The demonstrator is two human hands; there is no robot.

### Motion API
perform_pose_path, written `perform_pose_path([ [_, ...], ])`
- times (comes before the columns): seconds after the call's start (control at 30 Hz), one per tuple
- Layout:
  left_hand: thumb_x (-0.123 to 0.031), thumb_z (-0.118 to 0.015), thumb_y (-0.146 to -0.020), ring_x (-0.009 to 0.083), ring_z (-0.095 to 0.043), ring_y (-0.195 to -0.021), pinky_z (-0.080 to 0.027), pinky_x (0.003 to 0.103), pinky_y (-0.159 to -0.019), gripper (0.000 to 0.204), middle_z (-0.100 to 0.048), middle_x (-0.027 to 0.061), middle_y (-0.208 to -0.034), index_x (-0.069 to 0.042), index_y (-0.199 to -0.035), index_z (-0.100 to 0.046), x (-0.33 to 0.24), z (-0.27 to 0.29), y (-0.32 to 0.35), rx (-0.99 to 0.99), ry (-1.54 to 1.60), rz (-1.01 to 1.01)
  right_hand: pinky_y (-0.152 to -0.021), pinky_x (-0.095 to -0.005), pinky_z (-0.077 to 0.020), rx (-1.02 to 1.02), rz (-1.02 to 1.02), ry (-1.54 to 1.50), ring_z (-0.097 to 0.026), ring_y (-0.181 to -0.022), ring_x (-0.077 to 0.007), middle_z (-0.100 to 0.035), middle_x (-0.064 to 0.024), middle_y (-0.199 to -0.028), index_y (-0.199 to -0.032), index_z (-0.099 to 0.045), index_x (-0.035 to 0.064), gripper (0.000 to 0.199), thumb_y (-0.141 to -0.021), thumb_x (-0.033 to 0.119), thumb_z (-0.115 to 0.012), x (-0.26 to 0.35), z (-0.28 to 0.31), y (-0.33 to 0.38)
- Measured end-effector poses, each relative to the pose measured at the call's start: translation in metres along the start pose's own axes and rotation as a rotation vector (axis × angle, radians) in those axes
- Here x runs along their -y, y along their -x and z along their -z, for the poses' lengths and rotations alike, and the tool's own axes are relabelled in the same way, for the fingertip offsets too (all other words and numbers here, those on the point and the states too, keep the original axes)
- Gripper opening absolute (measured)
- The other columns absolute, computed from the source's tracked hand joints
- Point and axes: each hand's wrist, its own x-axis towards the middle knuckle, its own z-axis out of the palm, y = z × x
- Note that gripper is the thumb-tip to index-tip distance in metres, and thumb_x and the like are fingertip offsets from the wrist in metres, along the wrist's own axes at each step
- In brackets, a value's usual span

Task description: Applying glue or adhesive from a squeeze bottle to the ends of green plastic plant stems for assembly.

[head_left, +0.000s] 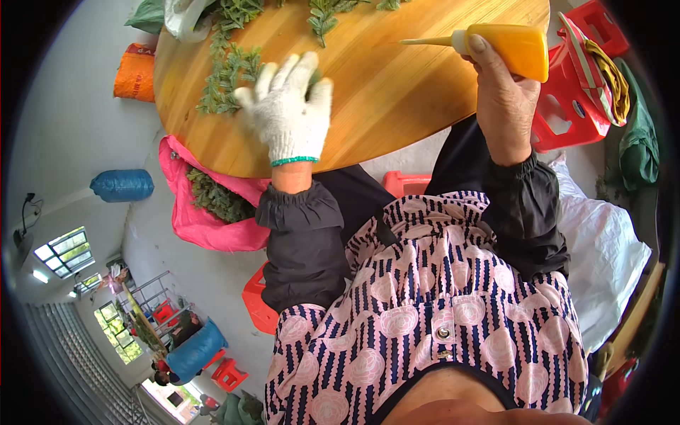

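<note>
My left hand [289, 108], in a white knit glove, lies flat with fingers spread on the round wooden table [397, 92], beside a strip of green leafy sprigs [228, 78]. My bare right hand [501, 92] grips an orange squeeze bottle [511, 47] with a long pale nozzle that points left over the tabletop. More green sprigs [322, 18] lie at the far edge of the table.
A pink bag [205, 223] with green plants in it hangs below the table's near-left edge. Red plastic stools [574, 99] stand at the right, one under me [258, 301]. A white sack [602, 248] lies at the right, a blue sack [122, 185] at the left.
</note>
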Motion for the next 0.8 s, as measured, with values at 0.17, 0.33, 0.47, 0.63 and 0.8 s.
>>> perform_pose_path([
  [0.17,-0.037,-0.069,-0.091,0.0314,-0.052,-0.136,-0.019,0.068,-0.118,0.040,-0.067,0.0044,-0.139,-0.028,-0.129,-0.072,0.063,0.008,-0.008,0.017,-0.241,0.142,-0.093,-0.0349,-0.0563,-0.047,-0.040,-0.175,-0.069,-0.103,-0.0188,-0.071,-0.0078,-0.110,-0.118,-0.067,-0.0014,0.030,-0.094,0.013,-0.077,-0.016,0.005,-0.015],
  [0.33,-0.041,-0.067,-0.093,0.0307,-0.058,-0.129,-0.025,0.069,-0.113,0.047,-0.068,0.0083,-0.136,-0.028,-0.138,-0.065,0.035,0.013,-0.032,-0.126,-0.250,0.175,-0.093,-0.0335,-0.0543,-0.139,-0.105,-0.261,-0.068,-0.104,-0.0183,-0.070,-0.0065,-0.108,-0.114,-0.067,-0.0004,0.028,-0.094,0.016,-0.077,-0.014,0.014,-0.018],
  [0.47,-0.032,-0.072,-0.090,0.0306,-0.069,-0.099,-0.037,0.058,-0.105,0.051,-0.076,0.0107,-0.109,-0.021,-0.140,-0.064,-0.002,0.007,-0.049,-0.135,-0.234,0.084,-0.081,-0.0301,-0.0551,-0.109,-0.147,-0.252,-0.070,-0.095,-0.0162,-0.070,-0.0040,-0.104,-0.112,-0.066,0.0028,0.027,-0.093,0.018,-0.076,-0.008,0.006,-0.018],
  [0.63,-0.030,-0.075,-0.089,0.0340,-0.070,-0.084,-0.054,0.048,-0.078,0.066,-0.076,0.0140,-0.101,-0.020,-0.151,-0.054,-0.028,-0.011,-0.070,0.046,-0.049,0.171,-0.078,-0.0304,-0.0570,-0.076,-0.087,-0.357,-0.070,-0.083,-0.0144,-0.074,-0.0049,-0.094,-0.103,-0.070,0.0003,0.022,-0.088,0.012,-0.081,0.001,-0.006,-0.019],
  [0.8,-0.012,-0.067,-0.093,0.0244,-0.070,-0.080,-0.056,0.039,-0.079,0.066,-0.076,0.0149,-0.113,-0.017,-0.155,-0.048,-0.007,-0.010,-0.063,0.158,0.264,0.462,-0.079,-0.0294,-0.0568,-0.020,-0.194,-0.335,-0.070,-0.088,-0.0134,-0.072,-0.0035,-0.099,-0.110,-0.067,0.0023,0.024,-0.090,0.011,-0.079,-0.007,-0.015,-0.017],
])
